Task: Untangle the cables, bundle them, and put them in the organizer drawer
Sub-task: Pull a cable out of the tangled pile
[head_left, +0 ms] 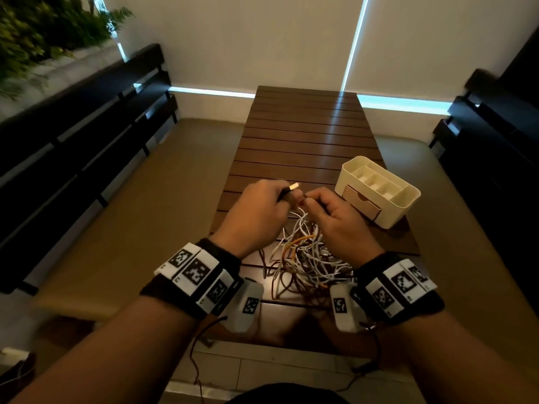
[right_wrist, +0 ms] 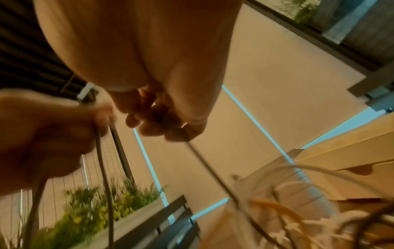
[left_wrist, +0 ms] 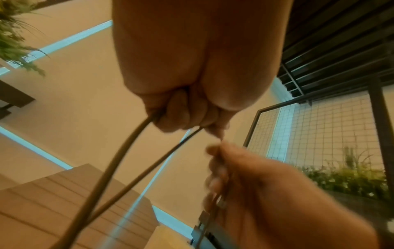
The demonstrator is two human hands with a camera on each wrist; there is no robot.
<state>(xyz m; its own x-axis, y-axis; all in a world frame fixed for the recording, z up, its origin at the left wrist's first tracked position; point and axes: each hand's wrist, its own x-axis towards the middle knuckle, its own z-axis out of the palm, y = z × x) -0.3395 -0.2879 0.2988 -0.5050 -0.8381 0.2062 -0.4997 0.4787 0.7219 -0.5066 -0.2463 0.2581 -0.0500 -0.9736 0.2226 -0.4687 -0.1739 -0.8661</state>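
Observation:
A tangle of white, orange and brown cables (head_left: 306, 258) lies on the near end of the slatted wooden table (head_left: 303, 132). My left hand (head_left: 262, 205) grips a dark cable (left_wrist: 119, 160) whose USB plug (head_left: 293, 186) sticks out above the fingers. Close beside it, my right hand (head_left: 329, 211) pinches a thin dark cable (right_wrist: 213, 171) that runs down into the heap. Both hands hover just above the tangle, fingers curled, almost touching. The cream organizer (head_left: 379, 191) stands to the right of my hands, its wooden drawer (head_left: 361, 202) closed.
Dark slatted benches (head_left: 87, 135) run along the left and right sides. Tan floor surrounds the table. Pale blinds hang behind the table's far end. A green planter (head_left: 43, 30) shows at the upper left.

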